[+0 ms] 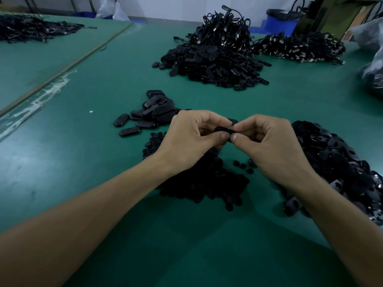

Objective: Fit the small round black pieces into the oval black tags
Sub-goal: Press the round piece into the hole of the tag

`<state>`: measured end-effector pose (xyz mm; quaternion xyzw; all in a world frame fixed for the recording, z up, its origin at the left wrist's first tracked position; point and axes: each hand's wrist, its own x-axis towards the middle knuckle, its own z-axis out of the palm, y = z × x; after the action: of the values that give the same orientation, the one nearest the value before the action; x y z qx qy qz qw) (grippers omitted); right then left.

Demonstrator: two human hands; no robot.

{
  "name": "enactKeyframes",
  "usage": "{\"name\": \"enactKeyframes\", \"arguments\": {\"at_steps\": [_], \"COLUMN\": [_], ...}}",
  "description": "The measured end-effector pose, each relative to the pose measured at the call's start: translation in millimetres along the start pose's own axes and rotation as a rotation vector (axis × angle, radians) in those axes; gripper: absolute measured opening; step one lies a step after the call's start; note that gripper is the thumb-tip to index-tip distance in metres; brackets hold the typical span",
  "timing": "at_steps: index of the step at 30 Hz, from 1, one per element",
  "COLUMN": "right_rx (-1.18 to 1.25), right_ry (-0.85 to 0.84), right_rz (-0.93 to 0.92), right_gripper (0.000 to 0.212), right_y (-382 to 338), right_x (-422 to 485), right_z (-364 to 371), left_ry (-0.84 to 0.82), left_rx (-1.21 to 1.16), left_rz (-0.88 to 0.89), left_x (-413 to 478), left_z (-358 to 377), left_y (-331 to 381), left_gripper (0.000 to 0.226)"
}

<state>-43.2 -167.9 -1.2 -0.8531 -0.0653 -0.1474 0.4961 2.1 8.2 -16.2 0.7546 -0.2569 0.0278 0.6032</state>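
Both hands meet above the green table and pinch one oval black tag [226,130] between thumbs and forefingers. My left hand [190,137] holds its left end, my right hand [267,139] its right end. Whether a round piece sits in the tag is hidden by the fingers. A heap of small round black pieces [207,183] lies under and just behind my left wrist. A pile of oval black tags [339,166] spreads at the right, beside my right forearm. A smaller group of oval tags [151,112] lies just beyond my left hand.
A tall heap of tags with cords [217,52] stands at the back centre, with another heap of corded parts [300,46] to its right. More black parts [31,27] lie far left. A clear plastic bag [373,65] sits at the right edge, a blue bin [279,21] behind.
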Motion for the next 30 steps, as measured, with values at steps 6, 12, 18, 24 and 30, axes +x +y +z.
{"name": "enactKeyframes", "arguments": {"at_steps": [6,12,18,24,30], "right_rx": [0.022,0.070,-0.331,-0.634,-0.663], "right_ry": [-0.027,-0.072,-0.160,-0.430,-0.355], "right_rz": [-0.053,-0.083,-0.030,0.051,0.118], "right_gripper": [0.018,0.031,0.022,0.024,0.026], "right_y": [-0.2,1.6,12.5,18.0,24.0], "right_x": [0.0,4.8,8.7,9.4,9.1], "right_z": [-3.7,-9.2,-29.7,-48.1,-47.6], "left_ry": [0.008,0.085,0.404,0.539,0.530], "left_rx": [0.042,0.073,0.085,0.343,0.498], "left_rz": [0.032,0.032,-0.054,-0.109,-0.159], "left_x": [-0.5,2.5,15.5,22.4,22.7], "left_z": [-0.6,-3.2,-33.2,-66.4,-81.9], "left_y": [1.7,0.7,-15.7,-42.1,-49.3], "left_gripper": [0.017,0.021,0.020,0.025,0.022]}}
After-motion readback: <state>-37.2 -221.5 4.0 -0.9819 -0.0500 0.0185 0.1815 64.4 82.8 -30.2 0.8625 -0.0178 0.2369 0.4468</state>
